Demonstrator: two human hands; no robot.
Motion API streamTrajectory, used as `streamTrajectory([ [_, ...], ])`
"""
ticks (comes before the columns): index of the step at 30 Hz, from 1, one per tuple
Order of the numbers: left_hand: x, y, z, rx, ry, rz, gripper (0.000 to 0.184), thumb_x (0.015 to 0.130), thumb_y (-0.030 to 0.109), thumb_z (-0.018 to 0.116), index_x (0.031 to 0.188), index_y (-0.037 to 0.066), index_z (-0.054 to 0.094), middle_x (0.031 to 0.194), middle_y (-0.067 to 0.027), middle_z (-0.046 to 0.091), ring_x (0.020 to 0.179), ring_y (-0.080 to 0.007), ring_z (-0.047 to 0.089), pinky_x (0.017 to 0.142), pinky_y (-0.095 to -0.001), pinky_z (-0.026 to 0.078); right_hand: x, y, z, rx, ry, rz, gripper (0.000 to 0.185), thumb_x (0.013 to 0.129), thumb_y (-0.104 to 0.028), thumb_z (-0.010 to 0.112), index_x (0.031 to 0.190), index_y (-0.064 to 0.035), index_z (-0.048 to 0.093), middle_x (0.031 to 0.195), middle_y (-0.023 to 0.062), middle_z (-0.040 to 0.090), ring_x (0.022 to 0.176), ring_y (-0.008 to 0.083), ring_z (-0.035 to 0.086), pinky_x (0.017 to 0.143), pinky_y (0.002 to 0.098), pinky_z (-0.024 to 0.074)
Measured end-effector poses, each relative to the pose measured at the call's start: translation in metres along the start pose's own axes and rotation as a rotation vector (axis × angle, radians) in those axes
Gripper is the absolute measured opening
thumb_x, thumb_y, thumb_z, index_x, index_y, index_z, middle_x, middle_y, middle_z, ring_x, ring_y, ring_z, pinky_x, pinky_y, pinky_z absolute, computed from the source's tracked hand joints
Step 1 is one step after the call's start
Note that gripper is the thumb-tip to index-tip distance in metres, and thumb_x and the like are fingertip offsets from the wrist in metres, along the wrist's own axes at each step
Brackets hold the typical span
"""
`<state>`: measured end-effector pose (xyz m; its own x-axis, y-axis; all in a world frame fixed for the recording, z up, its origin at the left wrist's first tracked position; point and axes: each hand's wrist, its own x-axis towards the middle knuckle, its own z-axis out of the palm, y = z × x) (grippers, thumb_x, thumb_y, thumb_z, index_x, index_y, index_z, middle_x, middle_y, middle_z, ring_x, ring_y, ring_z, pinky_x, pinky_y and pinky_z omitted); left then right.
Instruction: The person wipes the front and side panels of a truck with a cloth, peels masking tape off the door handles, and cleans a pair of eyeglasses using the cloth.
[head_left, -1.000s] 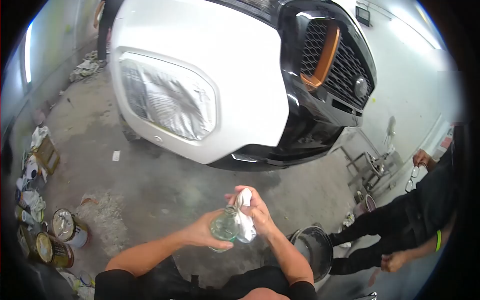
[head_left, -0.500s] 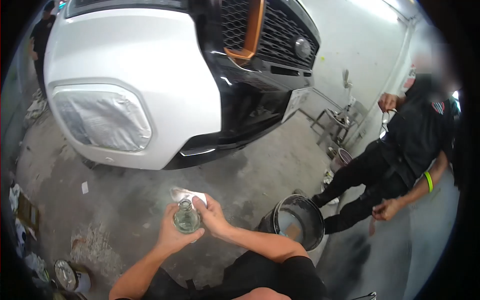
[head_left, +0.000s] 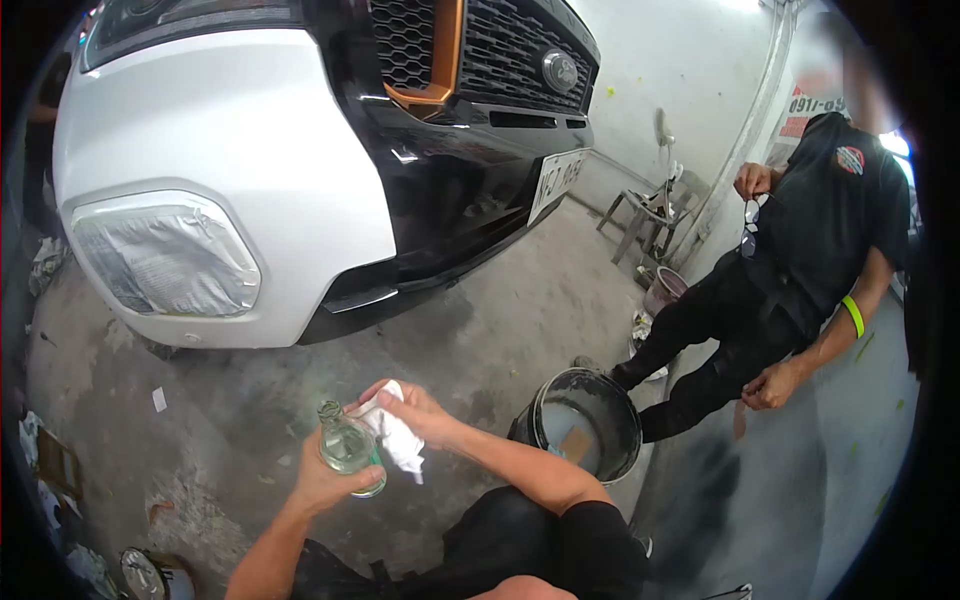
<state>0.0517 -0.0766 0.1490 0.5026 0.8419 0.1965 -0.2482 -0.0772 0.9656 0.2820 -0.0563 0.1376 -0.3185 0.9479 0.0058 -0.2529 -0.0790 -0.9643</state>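
Observation:
My left hand point(head_left: 325, 480) is wrapped round a clear glass bottle point(head_left: 347, 447) with a narrow, uncapped neck, tilted slightly and holding some clear liquid. Just right of it, my right hand point(head_left: 412, 412) pinches a crumpled white cloth point(head_left: 398, 436) that hangs down beside the bottle. Ahead stands a vehicle's front end, with a white bumper corner point(head_left: 200, 130), a lamp area covered in silvery masking point(head_left: 165, 262) and a black lower section with a grille point(head_left: 520, 60).
A black bucket point(head_left: 630, 430) with pale liquid stands right of my forearm. Beyond it a person in black point(head_left: 820, 220) holds glasses. A stool point(head_left: 650, 215) is near the wall, with a small pail point(head_left: 665, 290) before it. Cans and papers lie at lower left.
My view has swung right, so the vehicle sits farther left and the bucket and person show more fully. The cloth, behind the bottle's neck half a second ago, now hangs to its right.

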Motion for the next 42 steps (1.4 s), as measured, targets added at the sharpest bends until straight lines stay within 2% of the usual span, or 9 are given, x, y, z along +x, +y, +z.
streamTrajectory([
  [6,-0.001,0.002,0.002,0.1,0.067,0.05,0.063,0.073,0.016,0.092,0.125,0.001,0.06,0.108,-0.0042,0.068,0.099,-0.0126,0.065,0.089,-0.0305,0.053,-0.005,0.002,0.014,-0.388,-0.015,-0.245,0.044,0.098,-0.028,0.075,0.129,-0.0021,0.061,0.107,0.0024,0.07,0.094,0.0075,0.064,0.081,0.0271,0.0543],
  [9,0.0,-0.001,0.001,0.095,0.084,0.059,0.063,0.074,0.016,0.091,0.126,0.001,0.059,0.108,-0.004,0.068,0.098,-0.0125,0.065,0.089,-0.0305,0.053,-0.011,-0.018,0.018,-0.287,0.002,-0.019,0.04,0.096,-0.026,0.076,0.124,-0.0009,0.062,0.1,0.0027,0.071,0.091,0.0115,0.066,0.08,0.0281,0.0546],
  [15,0.002,-0.003,0.007,0.262,0.152,0.066,0.066,0.069,0.017,0.092,0.125,0.001,0.061,0.106,-0.0057,0.07,0.097,-0.014,0.067,0.088,-0.032,0.054,-0.004,-0.007,-0.004,-0.366,0.261,-0.124,0.036,0.097,-0.019,0.074,0.126,-0.0012,0.062,0.1,0.0035,0.072,0.088,0.0102,0.067,0.076,0.028,0.055],
  [17,-0.002,0.004,0.012,0.329,0.188,0.005,0.065,0.067,0.02,0.092,0.122,0.0,0.063,0.104,-0.0071,0.071,0.096,-0.015,0.067,0.088,-0.0328,0.055,-0.002,-0.008,-0.015,-0.058,0.334,-0.142,0.034,0.1,-0.012,0.069,0.132,-0.004,0.061,0.106,0.005,0.073,0.087,0.0127,0.07,0.074,0.0301,0.0592],
  [20,0.001,-0.002,0.006,0.463,0.285,-0.057,0.064,0.068,0.026,0.091,0.118,-0.002,0.065,0.1,-0.0097,0.073,0.092,-0.0167,0.069,0.085,-0.0331,0.055,-0.009,-0.025,-0.019,0.113,0.354,-0.109,0.038,0.101,-0.018,0.07,0.134,-0.0019,0.06,0.105,0.0086,0.075,0.082,0.0156,0.073,0.069,0.0332,0.0616],
  [23,0.004,0.013,0.009,0.538,0.287,-0.108,0.064,0.068,0.028,0.091,0.118,-0.003,0.064,0.099,-0.0103,0.073,0.09,-0.018,0.069,0.085,-0.0342,0.055,-0.02,-0.039,-0.011,0.135,0.262,-0.022,0.044,0.108,-0.036,0.057,0.133,0.0005,0.062,0.104,0.0102,0.075,0.079,0.0161,0.072,0.068,0.0321,0.0618],
  [30,0.006,0.0,-0.001,0.38,0.144,-0.129,0.063,0.071,0.027,0.091,0.12,0.0,0.064,0.102,-0.0065,0.072,0.096,-0.0155,0.067,0.088,-0.0329,0.052,-0.014,-0.014,-0.012,-0.246,0.288,-0.165,0.052,0.109,-0.042,0.053,0.129,0.0034,0.066,0.121,0.0096,0.071,0.101,0.0114,0.064,0.094,0.03,0.0508],
  [33,0.008,0.004,0.0,0.238,0.069,-0.125,0.063,0.072,0.024,0.091,0.124,0.001,0.063,0.107,-0.0035,0.07,0.1,-0.0137,0.065,0.092,-0.0322,0.051,-0.018,-0.026,-0.005,-0.185,0.187,-0.107,0.052,0.11,-0.043,0.052,0.131,0.0032,0.065,0.119,0.0077,0.071,0.099,0.0107,0.063,0.093,0.0293,0.0514],
  [42,0.01,-0.005,-0.003,0.125,0.012,-0.115,0.063,0.073,0.016,0.09,0.127,0.002,0.062,0.11,-0.0011,0.068,0.103,-0.012,0.063,0.095,-0.0309,0.05,-0.015,-0.025,-0.007,-0.28,0.416,-0.096,0.049,0.11,-0.043,0.052,0.124,0.0021,0.067,0.104,0.0049,0.073,0.087,0.0094,0.066,0.076,0.0273,0.0557],
])
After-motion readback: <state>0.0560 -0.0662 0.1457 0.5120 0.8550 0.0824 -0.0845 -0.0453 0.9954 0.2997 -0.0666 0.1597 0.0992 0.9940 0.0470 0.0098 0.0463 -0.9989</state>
